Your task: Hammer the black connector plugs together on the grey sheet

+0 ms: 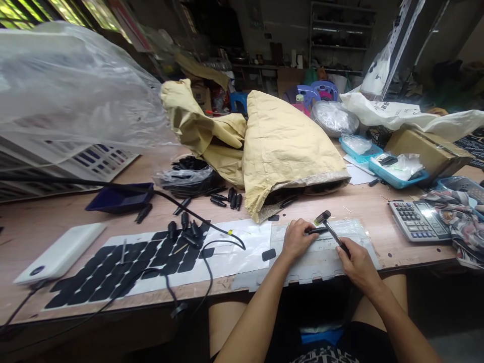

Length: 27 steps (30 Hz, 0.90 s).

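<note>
While the left hand [297, 239] pins down a black part [321, 230], the right hand [355, 262] grips a hammer [327, 224]

With the left hand as the dial's centre and twelve pointing away from the person, the black part lies at three o'clock, its near end under curled fingertips, on a pale plastic board [340, 264] at the table's edge. The right hand, at four o'clock, is closed fully around the hammer's handle; the head is over the part, though whether they touch I cannot tell.

At nine o'clock a white sheet printed with black rounded squares [139, 264] bears loose black connectors [189, 232], a cable [191, 212] looping across it; a white case [62, 252] sits beyond its end. At three is a calculator [418, 220] against patterned cloth [465, 222].

Farther out, more black connectors lie at ten, just before a plastic bag of black pieces [185, 176]. A yellow sack [291, 146] slumps at twelve, its mouth toward the board. At two are blue baskets [419, 179] and a cardboard box [427, 151]. Shelving [342, 48] stands far back toward one.
</note>
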Available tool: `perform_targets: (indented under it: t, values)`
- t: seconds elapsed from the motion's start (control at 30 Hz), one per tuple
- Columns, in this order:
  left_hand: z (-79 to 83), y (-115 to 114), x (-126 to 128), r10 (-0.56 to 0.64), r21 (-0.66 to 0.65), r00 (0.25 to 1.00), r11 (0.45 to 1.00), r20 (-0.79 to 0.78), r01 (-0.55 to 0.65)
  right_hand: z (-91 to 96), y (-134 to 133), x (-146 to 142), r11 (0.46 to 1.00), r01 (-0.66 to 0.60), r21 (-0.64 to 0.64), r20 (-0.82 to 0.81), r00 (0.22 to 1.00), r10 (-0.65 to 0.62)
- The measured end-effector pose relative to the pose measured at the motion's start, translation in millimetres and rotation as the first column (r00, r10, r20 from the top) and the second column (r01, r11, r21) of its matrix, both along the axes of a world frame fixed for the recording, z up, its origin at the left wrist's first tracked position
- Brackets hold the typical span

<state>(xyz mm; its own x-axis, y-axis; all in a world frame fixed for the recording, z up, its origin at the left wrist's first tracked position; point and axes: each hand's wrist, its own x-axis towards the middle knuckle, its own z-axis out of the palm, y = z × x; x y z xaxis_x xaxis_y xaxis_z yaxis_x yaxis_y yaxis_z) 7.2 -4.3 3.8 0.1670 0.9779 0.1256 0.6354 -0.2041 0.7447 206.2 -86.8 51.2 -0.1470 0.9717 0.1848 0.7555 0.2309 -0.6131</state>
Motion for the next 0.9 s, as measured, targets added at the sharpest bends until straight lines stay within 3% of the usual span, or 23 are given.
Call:
perform_targets:
  t: [0.13,0.3,0.43,0.5,0.57,0.67,0.77,0.83,0.9]
  values:
    - [2.3,-0.6,0.4,0.009,0.004,1.0,1.0,-0.017,-0.009,0.6,2.2,-1.2,0.993,-0.044,-0.107,0.021,0.999,0.047]
    - [1.7,-2.4,0.6,0.009,0.01,1.0,1.0,0.0,-0.009,-7.4,24.0,14.5,0.988,0.04,-0.153,-0.215,0.974,-0.072]
    - [-1.7,0.2,0.6,-0.002,0.017,1.0,1.0,0.0,0.002,-12.9,46.5,31.3,0.916,0.143,-0.376,-0.488,0.809,-0.327]
    - [0.0,1.5,-0.1,-0.014,0.034,1.0,0.999,0.006,0.014,-14.1,52.8,38.0,0.895,0.129,-0.426,-0.59,0.711,-0.383]
    - [5.9,-2.6,-1.7,-0.029,0.065,0.999,0.998,0.037,0.027,-15.2,55.0,42.4,0.894,0.144,-0.424,-0.633,0.659,-0.406]
    - [18.4,-30.1,-3.5,-0.077,0.109,0.983,0.992,0.169,0.059,-19.3,53.3,44.3,0.906,0.164,-0.39,-0.638,0.661,-0.394]
    - [19.2,-82.8,-0.1,-0.235,0.105,0.927,0.971,0.293,0.213,-26.4,50.6,42.7,0.928,0.143,-0.344,-0.638,0.69,-0.343]
    - [6.3,-119.7,5.5,-0.409,0.073,0.863,0.911,0.296,0.406,-30.6,49.8,41.4,0.934,0.135,-0.331,-0.622,0.713,-0.323]
    - [-16.5,-147.3,11.5,-0.498,-0.032,0.826,0.851,0.264,0.524,-32.6,49.8,40.5,0.933,0.135,-0.335,-0.599,0.733,-0.321]
